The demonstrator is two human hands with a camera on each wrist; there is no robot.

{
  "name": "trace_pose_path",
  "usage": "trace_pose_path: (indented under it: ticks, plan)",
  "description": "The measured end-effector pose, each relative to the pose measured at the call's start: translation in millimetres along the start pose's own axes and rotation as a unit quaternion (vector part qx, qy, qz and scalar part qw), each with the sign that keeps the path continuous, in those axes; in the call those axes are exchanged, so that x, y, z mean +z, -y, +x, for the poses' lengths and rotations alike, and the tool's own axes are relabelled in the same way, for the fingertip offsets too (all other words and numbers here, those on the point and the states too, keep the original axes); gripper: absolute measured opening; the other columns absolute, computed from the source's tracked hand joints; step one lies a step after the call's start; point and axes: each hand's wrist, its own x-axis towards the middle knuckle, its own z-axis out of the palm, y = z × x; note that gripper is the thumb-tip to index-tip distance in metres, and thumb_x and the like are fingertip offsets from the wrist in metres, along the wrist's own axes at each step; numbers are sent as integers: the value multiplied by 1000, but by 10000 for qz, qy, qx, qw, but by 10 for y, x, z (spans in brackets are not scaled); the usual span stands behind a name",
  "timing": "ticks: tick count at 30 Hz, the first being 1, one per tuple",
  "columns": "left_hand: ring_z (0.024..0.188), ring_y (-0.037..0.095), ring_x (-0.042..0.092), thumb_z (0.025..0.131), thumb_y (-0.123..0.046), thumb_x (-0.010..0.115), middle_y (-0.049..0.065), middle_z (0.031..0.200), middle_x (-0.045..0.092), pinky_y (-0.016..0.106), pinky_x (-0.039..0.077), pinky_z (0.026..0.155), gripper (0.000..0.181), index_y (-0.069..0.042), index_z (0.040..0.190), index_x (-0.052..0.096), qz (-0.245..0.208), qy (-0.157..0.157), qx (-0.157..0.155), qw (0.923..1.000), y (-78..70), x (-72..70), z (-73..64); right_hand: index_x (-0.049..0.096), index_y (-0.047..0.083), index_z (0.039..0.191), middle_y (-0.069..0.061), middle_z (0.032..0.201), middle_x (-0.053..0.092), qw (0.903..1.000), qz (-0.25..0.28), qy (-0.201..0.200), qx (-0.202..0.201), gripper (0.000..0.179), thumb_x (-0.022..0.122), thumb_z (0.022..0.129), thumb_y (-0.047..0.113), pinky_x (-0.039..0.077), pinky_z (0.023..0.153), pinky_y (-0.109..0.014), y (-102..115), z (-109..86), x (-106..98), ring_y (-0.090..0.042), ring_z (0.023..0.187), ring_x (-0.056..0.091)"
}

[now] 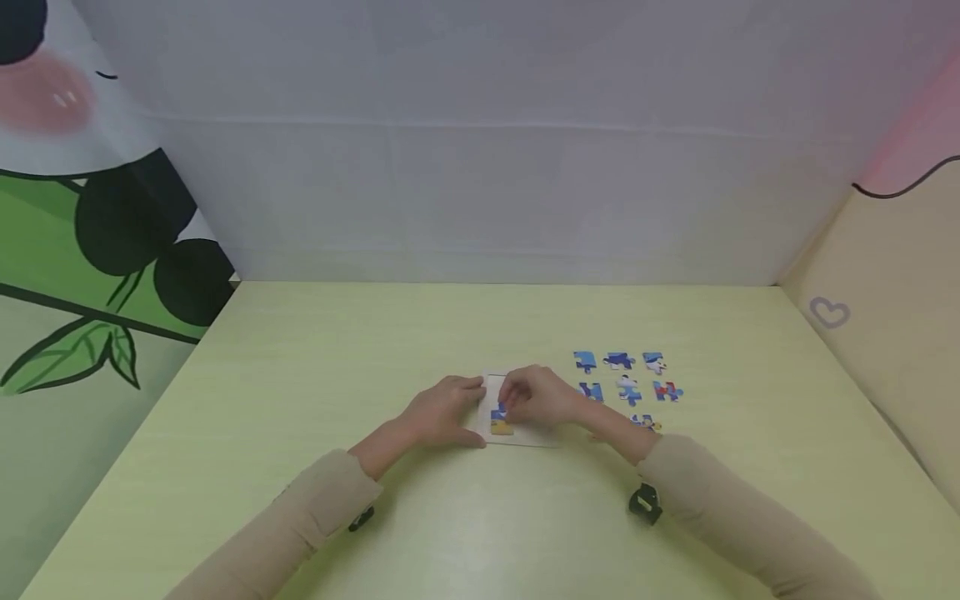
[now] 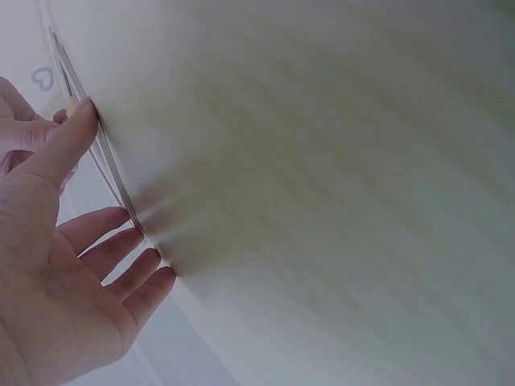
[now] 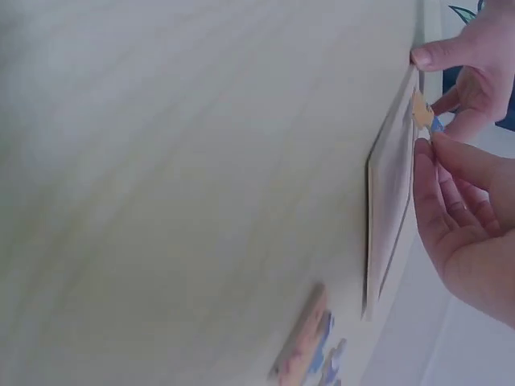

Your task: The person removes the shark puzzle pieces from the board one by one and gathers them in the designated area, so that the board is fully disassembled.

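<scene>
A small white puzzle board [image 1: 532, 435] lies on the table, with a yellow-and-blue jigsaw piece [image 1: 502, 426] at its lower left. My left hand [image 1: 444, 412] rests at the board's left edge, thumb by the near corner and fingers spread along the side, fairly straight in the left wrist view. Over the board, my right hand [image 1: 546, 395] pinches a small blue jigsaw piece [image 1: 502, 408] between thumb and index finger, just above the yellow one. The fingers cover most of this piece. In the right wrist view the fingertips meet close to the placed yellow piece [image 3: 422, 111].
Several loose jigsaw pieces [image 1: 629, 390] lie in rough rows right of the board, some partly hidden behind my right forearm. A white wall [image 1: 480, 200] stands behind the table [image 1: 337, 333], with painted panels at both sides.
</scene>
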Motion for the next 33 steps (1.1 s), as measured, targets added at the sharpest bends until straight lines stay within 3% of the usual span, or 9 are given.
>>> trace_pose_path:
  ticks: [10, 16, 23, 29, 33]
  plan:
    - [124, 33, 39, 71, -39, 75, 13, 137, 43, 43, 39, 99, 72, 0, 127, 51, 139, 99, -38, 9998, -24, -6, -1, 62, 4, 89, -3, 80, 62, 9998, 175, 35, -11, 12, 67, 78, 2, 52, 66, -26, -350, -334, -411, -15, 74, 60]
    - [124, 32, 40, 71, -39, 75, 13, 137, 43, 44, 40, 98, 72, 0, 126, 51, 92, 53, -8, 9999, -18, 5, -14, 61, 2, 90, -5, 82, 63, 9994, 200, 48, 270, 13, 66, 78, 2, 53, 68, -28, -603, -626, -704, -18, 76, 61]
    - [125, 31, 38, 72, -40, 74, 11, 139, 41, 42, 38, 100, 74, 1, 128, 49, 133, 114, -58, 9998, -9, -1, -26, 59, -5, 96, -10, 85, 64, 9960, 600, -30, 656, 19, 65, 80, 3, 54, 68, -29, -821, -959, -1015, -18, 77, 61]
    - [126, 30, 38, 72, -41, 74, 11, 139, 41, 42, 38, 99, 75, 1, 129, 48, 130, 107, -106, 9998, -12, -7, -38, 57, -9, 97, -15, 87, 65, 9937, 672, -56, 896, 24, 65, 79, 4, 54, 66, -29, -1016, -1230, -1194, -14, 74, 61]
    - [126, 30, 38, 72, -41, 74, 11, 139, 41, 43, 39, 99, 74, 1, 128, 49, 119, 74, -128, 9998, -10, -11, -41, 58, -9, 98, -10, 88, 66, 9917, 549, -153, 1151, 26, 66, 78, 5, 53, 68, -26, -1182, -1387, -1269, -12, 75, 61]
